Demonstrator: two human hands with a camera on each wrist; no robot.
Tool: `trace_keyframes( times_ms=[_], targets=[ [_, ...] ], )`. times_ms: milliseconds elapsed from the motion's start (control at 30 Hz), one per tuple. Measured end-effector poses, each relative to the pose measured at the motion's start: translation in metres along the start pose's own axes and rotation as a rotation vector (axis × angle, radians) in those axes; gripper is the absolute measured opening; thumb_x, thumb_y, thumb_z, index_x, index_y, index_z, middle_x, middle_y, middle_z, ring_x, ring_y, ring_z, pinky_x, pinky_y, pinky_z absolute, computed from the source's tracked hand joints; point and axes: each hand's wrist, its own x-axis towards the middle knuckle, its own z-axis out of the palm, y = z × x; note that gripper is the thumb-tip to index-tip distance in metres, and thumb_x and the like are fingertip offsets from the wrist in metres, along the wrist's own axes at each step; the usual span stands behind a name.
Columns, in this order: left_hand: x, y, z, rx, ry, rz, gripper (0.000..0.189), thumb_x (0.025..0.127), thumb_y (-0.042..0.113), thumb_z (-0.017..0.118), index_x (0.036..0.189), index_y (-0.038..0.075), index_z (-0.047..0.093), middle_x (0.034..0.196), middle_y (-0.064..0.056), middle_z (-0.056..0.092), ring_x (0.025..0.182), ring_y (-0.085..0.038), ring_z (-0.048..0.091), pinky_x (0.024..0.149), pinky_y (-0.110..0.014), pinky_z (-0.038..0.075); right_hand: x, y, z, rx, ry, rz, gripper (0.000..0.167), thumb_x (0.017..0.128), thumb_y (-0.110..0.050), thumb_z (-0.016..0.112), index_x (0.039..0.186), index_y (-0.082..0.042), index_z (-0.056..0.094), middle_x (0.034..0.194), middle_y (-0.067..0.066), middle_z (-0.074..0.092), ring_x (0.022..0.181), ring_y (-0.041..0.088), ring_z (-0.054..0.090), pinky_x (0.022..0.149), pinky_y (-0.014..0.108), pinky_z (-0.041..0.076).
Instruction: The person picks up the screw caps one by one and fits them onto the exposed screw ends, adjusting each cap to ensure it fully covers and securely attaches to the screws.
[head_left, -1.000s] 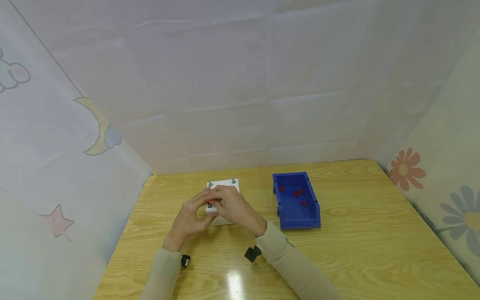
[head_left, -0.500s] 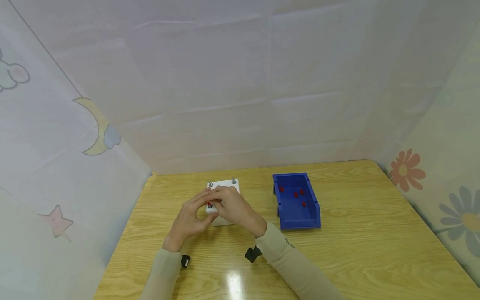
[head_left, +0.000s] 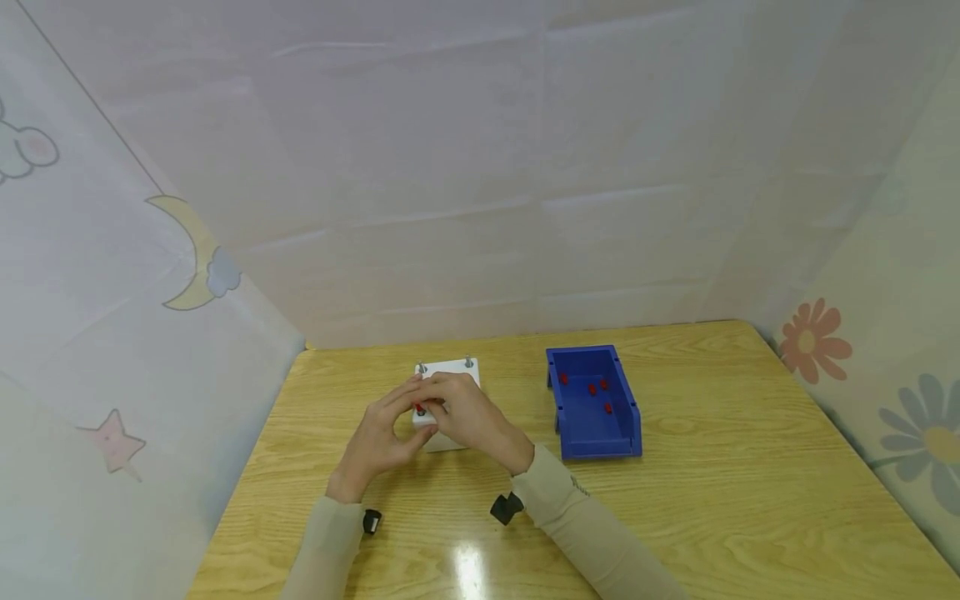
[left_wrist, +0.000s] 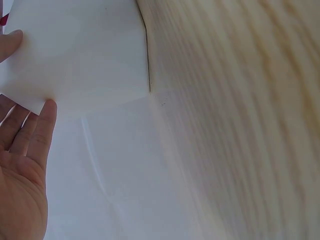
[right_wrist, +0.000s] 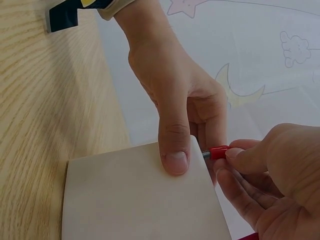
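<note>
On the table a white block (head_left: 455, 367) stands with metal threaded studs (head_left: 468, 362) rising from its top corners. My left hand (head_left: 378, 437) holds its near left corner. In the right wrist view, the left thumb presses the block's flat face and the fingers reach round the side. The thumb and fingertips of my right hand (right_wrist: 280, 175) pinch a small red cap (right_wrist: 218, 152) on the end of one stud. Bare metal thread shows between cap and block. Another red piece (right_wrist: 250, 236) shows at that view's bottom edge. In the head view the right hand covers part of the block's top.
A blue open-front bin (head_left: 600, 447) stands right of the block, with several red caps (head_left: 592, 389) on its floor. Wood-grain table (head_left: 720, 467) surrounds both. Pale patterned cloth (head_left: 480, 208) hangs along the back and sides. Black straps (head_left: 506, 507) hang by both wrists.
</note>
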Motion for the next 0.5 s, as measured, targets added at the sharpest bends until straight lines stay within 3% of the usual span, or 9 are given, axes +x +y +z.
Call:
trace_keyframes(
  times_ms=[500],
  targets=[
    [-0.0001,0.0002,0.0000,0.007,0.004,0.000,0.063,0.087,0.014,0.090,0.146,0.012,0.065,0.153,-0.011,0.062,0.145,-0.038,0.056,0.116,-0.049,0.053,0.0009,0.0014,0.0022,-0.011,-0.007,-0.012,0.022,0.103,-0.002,0.069,0.122,-0.006,0.079,0.110,0.008,0.080,0.089,0.013,0.074,0.073,0.013,0.058]
  ],
)
